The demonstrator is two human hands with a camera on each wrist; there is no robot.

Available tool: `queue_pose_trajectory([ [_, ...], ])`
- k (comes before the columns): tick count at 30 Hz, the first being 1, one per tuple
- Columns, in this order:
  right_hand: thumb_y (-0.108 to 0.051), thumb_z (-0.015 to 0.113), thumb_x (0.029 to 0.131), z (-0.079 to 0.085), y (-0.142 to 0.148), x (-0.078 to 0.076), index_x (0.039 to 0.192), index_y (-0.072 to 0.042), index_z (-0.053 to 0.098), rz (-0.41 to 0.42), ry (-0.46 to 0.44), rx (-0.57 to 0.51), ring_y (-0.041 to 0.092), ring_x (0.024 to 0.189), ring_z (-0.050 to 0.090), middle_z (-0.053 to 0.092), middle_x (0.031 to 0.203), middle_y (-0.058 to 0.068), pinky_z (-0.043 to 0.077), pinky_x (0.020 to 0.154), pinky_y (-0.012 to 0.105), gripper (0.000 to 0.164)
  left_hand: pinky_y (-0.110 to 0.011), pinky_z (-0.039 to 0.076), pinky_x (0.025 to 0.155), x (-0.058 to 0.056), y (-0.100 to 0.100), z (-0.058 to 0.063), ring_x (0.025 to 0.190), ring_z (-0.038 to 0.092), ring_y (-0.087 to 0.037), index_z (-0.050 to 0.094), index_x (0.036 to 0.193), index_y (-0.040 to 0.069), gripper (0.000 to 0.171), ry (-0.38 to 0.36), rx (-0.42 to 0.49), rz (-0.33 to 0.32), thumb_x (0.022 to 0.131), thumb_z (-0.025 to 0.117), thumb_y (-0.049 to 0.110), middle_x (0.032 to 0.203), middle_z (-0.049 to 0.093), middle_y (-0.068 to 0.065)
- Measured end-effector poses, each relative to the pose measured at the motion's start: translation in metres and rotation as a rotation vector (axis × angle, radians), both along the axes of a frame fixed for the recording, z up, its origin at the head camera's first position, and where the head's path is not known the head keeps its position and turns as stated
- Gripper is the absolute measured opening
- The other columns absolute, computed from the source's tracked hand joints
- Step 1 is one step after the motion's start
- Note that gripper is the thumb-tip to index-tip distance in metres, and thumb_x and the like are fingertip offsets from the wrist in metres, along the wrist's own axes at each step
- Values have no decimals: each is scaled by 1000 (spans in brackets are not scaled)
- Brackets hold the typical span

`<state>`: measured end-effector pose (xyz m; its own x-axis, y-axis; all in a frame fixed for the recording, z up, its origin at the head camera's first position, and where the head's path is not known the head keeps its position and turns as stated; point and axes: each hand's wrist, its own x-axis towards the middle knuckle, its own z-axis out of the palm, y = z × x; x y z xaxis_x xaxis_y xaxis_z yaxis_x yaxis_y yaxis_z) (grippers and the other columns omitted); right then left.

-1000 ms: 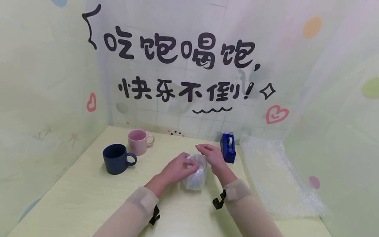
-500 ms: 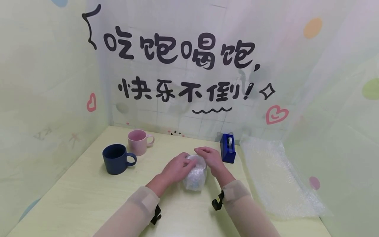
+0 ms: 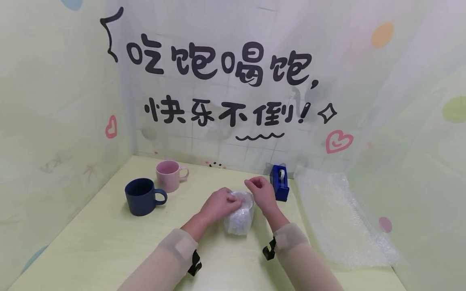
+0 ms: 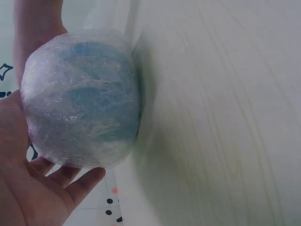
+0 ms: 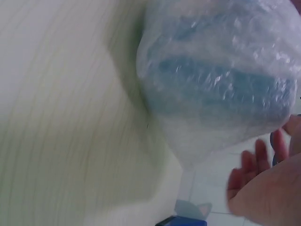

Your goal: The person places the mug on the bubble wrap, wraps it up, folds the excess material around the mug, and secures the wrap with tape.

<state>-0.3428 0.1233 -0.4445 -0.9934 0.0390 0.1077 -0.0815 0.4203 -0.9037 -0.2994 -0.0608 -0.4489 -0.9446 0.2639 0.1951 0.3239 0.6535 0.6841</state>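
A bubble-wrapped cup [image 3: 239, 220], rounded and bluish under the clear wrap, stands on the table between the hands. My left hand [image 3: 218, 205] holds it from the left, thumb over the rim and fingers round the far side. In the left wrist view, the fingers [image 4: 85, 187] curve along the side of the wrap. My right hand [image 3: 263, 195] is raised at the right of the rim, its thumb and forefinger brought together. Whether anything thin lies between those fingertips cannot be made out. In the right wrist view, the right hand [image 5: 270, 188] is close beside the wrap's upper edge.
On the left of the table [image 3: 91, 242] stand a navy mug [image 3: 140, 198] and a pink mug [image 3: 168, 176]. A blue tape dispenser [image 3: 280, 184] is just behind the right hand. A bubble wrap sheet [image 3: 342, 218] lies flat at the right. Printed walls enclose the table.
My right hand dipped toward the rim, then rose and shifted slightly right, away from the left hand. The left hand keeps its hold on the wrapped cup.
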Motion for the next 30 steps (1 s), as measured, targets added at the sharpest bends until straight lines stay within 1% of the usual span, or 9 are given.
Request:
queue_pose_trajectory([
  [4, -32, 74, 105, 0, 6, 1, 124, -13, 82, 150, 76, 132, 30, 130, 68, 79, 131, 8, 56, 109, 52, 28, -48, 58, 101, 2, 0, 0, 114, 69, -27, 90, 96, 19, 25, 6, 8, -4, 99, 70, 33, 123, 76, -12],
  [8, -37, 71, 107, -3, 10, 2, 121, -14, 85, 266, 19, 227, 30, 131, 70, 81, 130, 7, 55, 113, 54, 31, -40, 58, 90, 1, 1, 0, 104, 68, -20, 89, 88, 22, 24, 17, 25, 4, 98, 68, 32, 113, 76, -7],
  [10, -38, 70, 108, -5, 11, 1, 119, -11, 85, 272, -2, 229, 29, 125, 73, 82, 126, 8, 58, 109, 52, 33, -37, 57, 86, 2, 2, 0, 101, 67, -19, 87, 82, 24, 25, 23, 41, 8, 97, 68, 31, 107, 76, -4],
  [13, -38, 69, 108, -7, 10, 0, 119, -10, 85, 265, -6, 227, 27, 123, 73, 82, 125, 8, 59, 107, 49, 34, -40, 59, 92, 3, 4, 0, 105, 69, -21, 86, 79, 23, 25, 43, 64, 26, 97, 69, 29, 107, 78, -5],
  [16, -39, 68, 108, -6, 9, 0, 120, -9, 85, 263, -6, 236, 28, 122, 74, 82, 126, 9, 59, 106, 49, 36, -47, 59, 102, 6, 5, -1, 119, 69, -27, 87, 84, 19, 21, 59, 101, 61, 96, 72, 27, 123, 76, -10],
  [20, -41, 67, 109, -7, 8, -1, 121, -9, 84, 255, -20, 258, 28, 123, 73, 81, 128, 9, 58, 106, 50, 38, -49, 60, 101, 9, 7, -4, 119, 68, -31, 85, 90, 14, 17, 109, 129, 107, 95, 76, 27, 135, 65, -14],
  [24, -42, 65, 110, -7, 9, -1, 123, -9, 84, 258, -31, 271, 32, 127, 72, 80, 130, 11, 57, 110, 54, 40, -45, 63, 91, 11, 7, -9, 107, 70, -29, 83, 95, 12, 14, 298, 80, 116, 94, 80, 25, 124, 66, -11],
  [28, -43, 62, 111, -8, 11, -1, 125, -8, 83, 278, -32, 276, 34, 130, 71, 80, 131, 13, 55, 113, 55, 43, -47, 64, 96, 10, 1, -20, 113, 74, -32, 86, 109, 11, 18, 602, -53, 3, 96, 82, 22, 118, 79, -8],
  [30, -43, 61, 111, -8, 11, -1, 125, -7, 83, 279, -36, 279, 34, 130, 71, 80, 132, 13, 55, 114, 55, 44, -50, 61, 103, 10, -4, -25, 122, 73, -35, 86, 118, 11, 25, 701, -114, -80, 97, 82, 24, 120, 83, -7],
])
